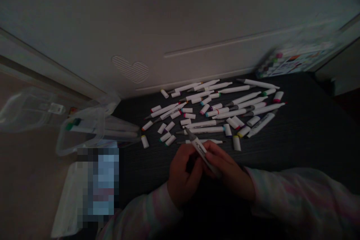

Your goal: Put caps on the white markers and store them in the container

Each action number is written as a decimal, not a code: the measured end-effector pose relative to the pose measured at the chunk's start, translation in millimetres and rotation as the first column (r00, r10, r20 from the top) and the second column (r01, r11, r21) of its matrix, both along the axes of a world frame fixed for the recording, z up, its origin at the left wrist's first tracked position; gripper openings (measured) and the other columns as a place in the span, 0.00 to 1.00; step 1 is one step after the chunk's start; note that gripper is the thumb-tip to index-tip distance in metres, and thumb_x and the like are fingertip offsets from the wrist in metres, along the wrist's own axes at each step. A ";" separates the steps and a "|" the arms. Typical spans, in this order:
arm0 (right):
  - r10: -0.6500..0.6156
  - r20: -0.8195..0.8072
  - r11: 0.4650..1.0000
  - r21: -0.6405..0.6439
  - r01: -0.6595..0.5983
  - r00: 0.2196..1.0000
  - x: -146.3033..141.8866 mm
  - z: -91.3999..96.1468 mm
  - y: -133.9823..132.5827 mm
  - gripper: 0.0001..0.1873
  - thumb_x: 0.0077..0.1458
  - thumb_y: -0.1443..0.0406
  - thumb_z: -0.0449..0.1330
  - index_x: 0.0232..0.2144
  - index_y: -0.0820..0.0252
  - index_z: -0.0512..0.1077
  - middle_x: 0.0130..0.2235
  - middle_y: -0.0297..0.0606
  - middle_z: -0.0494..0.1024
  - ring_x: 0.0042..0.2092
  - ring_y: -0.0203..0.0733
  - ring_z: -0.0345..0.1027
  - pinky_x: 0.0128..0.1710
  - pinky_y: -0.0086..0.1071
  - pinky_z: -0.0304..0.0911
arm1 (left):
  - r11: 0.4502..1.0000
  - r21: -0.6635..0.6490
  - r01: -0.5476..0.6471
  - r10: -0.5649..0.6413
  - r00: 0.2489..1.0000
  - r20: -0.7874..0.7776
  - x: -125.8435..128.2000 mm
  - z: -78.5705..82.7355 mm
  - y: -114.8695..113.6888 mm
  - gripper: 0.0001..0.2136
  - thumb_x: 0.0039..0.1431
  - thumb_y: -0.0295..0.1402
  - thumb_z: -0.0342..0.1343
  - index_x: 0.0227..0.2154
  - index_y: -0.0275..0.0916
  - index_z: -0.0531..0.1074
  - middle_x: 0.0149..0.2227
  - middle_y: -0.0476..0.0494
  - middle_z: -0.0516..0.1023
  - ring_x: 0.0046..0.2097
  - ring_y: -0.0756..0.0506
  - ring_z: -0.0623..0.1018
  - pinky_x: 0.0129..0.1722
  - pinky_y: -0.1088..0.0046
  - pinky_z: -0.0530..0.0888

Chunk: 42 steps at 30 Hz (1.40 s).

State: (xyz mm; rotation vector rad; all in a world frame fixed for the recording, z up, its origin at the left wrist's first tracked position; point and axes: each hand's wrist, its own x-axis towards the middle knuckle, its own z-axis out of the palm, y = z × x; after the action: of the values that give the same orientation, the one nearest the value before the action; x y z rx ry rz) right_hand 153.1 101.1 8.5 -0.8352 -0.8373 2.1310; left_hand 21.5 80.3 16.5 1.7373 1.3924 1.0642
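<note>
A white marker (pixel 200 149) with an uncapped grey tip is held at a slant by my right hand (pixel 230 170), its fingers closed round the barrel. My left hand (pixel 184 176) is closed right beside the marker, thumb and fingers curled together. Whatever is between those fingers is hidden. Beyond my hands, several uncapped markers (pixel 208 130) lie scattered on the dark table (pixel 309 135). Loose caps (pixel 189 116) with coloured ends are mixed among them. One marker (pixel 213 141) lies just behind my fingers.
At the left, a clear plastic case (pixel 80 131) holds a few markers, with its transparent lid (pixel 25 110) beside it. A pixelated screen-like object (pixel 105 183) lies nearer me. Against the white panel (pixel 197 18) at the back right leans a pack of markers (pixel 295 60).
</note>
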 end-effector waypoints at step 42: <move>-0.118 -0.062 0.993 -0.017 0.117 0.991 -5.0 -11.5 2.2 0.15 0.53 0.53 0.49 0.29 0.59 0.59 0.22 0.28 0.63 0.18 0.27 0.51 0.19 0.26 0.44 | 0.980 0.177 -0.090 0.136 0.955 -0.264 -23.3 25.0 61.1 0.07 0.55 0.30 0.48 0.37 0.38 0.67 0.36 0.45 0.72 0.39 0.47 0.71 0.40 0.70 0.67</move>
State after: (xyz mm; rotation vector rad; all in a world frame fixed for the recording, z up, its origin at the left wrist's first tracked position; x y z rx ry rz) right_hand 148.1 103.3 -3.0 -0.8005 -0.7248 2.0508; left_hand -1.8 141.4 41.5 2.0060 1.6308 1.0530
